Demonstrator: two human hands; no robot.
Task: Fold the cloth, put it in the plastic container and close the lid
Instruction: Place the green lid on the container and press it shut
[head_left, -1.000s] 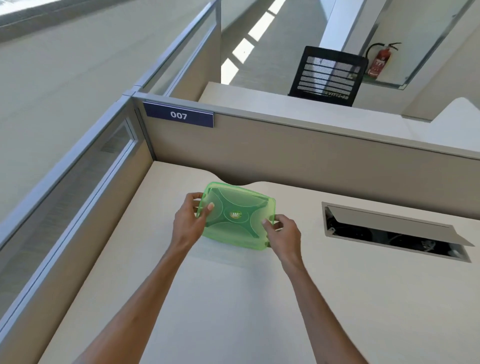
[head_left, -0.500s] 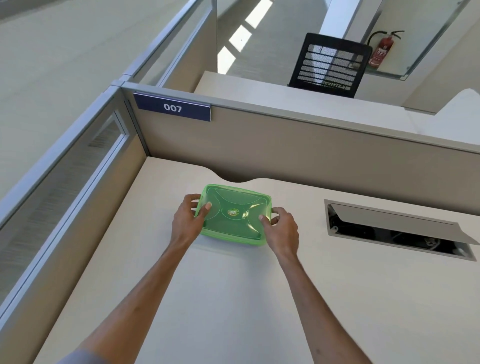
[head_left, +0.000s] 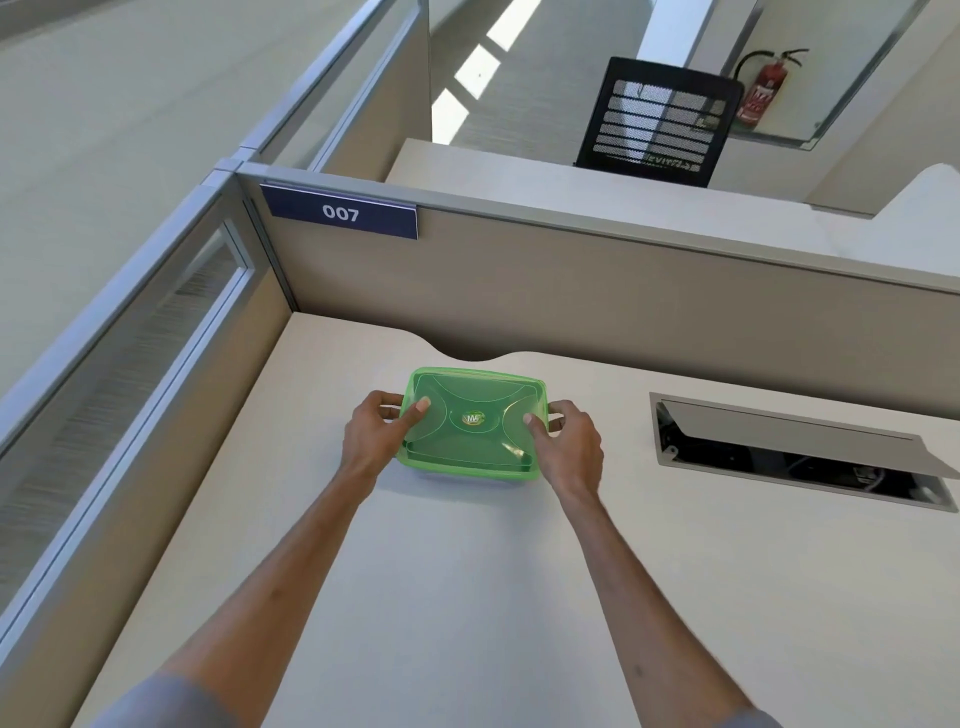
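A translucent green lid (head_left: 472, 415) with a round logo at its centre lies flat on top of the plastic container (head_left: 467, 474), which rests on the beige desk (head_left: 467, 597) near the back. My left hand (head_left: 376, 436) grips the left end, thumb pressed on the lid. My right hand (head_left: 566, 444) grips the right end, thumb on the lid too. The cloth is not visible; the lid hides the inside of the container.
A cubicle partition (head_left: 571, 291) with a blue "007" sign (head_left: 340, 213) runs behind the desk, and a glass-topped partition (head_left: 130, 364) closes the left side. An open cable hatch (head_left: 795, 452) is set in the desk at the right.
The green lid was tilted up a second ago; it has come down flat onto the container. Both hands stayed at its two ends, thumbs now on top.
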